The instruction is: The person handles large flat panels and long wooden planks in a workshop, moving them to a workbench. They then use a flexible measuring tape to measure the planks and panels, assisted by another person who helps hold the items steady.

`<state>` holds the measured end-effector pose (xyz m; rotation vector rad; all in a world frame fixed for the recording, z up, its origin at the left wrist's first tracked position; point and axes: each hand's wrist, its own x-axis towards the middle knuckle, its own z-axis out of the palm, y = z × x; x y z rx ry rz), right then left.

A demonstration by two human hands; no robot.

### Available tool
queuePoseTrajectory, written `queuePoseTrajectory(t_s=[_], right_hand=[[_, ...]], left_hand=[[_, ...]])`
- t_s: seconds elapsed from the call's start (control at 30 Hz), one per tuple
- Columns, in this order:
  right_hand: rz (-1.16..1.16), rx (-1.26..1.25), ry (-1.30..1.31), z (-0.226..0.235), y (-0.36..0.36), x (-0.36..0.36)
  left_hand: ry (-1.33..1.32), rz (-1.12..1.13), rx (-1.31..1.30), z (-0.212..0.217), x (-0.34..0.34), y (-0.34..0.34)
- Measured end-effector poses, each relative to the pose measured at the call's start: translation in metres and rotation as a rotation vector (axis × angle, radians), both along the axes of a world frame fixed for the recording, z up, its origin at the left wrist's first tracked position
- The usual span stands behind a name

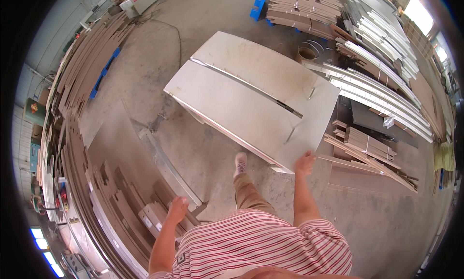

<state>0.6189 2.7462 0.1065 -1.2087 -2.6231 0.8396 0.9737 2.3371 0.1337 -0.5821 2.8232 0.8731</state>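
Red-and-white striped cloth of the person's shirt (261,245) fills the near edge. From it the right hand (305,162) reaches to the near corner of the large pale board (251,97), fingers closed on its edge. That board lies flat on the saw table (193,115), a thin slot running across it. Left of the board, the left hand (177,209) hangs loosely curled over the brown panel stack (121,182); whether it touches anything cannot be told. One shoe (240,163) stands on the concrete floor (203,158) below the board. Beyond the board, stacked strips (304,8) sit on a blue pallet (260,3); to its right lie white strips (382,95).
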Motion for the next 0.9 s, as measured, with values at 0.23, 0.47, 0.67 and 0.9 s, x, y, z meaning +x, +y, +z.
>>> queuePoseTrajectory(t_s=[0.23, 0.47, 0.67, 0.9], right_hand=[[0.289, 0.469, 0.112, -0.137, 0.092, -0.067], [0.113, 0.302, -0.082, -0.083, 0.091, -0.097], [0.298, 0.522, 0.362, 0.031, -0.072, -0.204], [1.535, 0.104, 0.386, 0.102, -0.467, -0.198]], left_hand=[[0.155, -0.216, -0.106, 0.021, -0.225, -0.088], [0.013, -0.109, -0.015, 0.040, -0.240, -0.155], [-0.224, -0.035, 0.065, 0.041, -0.163, -0.193], [-0.012, 0.326, 0.230, 0.015, -0.123, -0.263]])
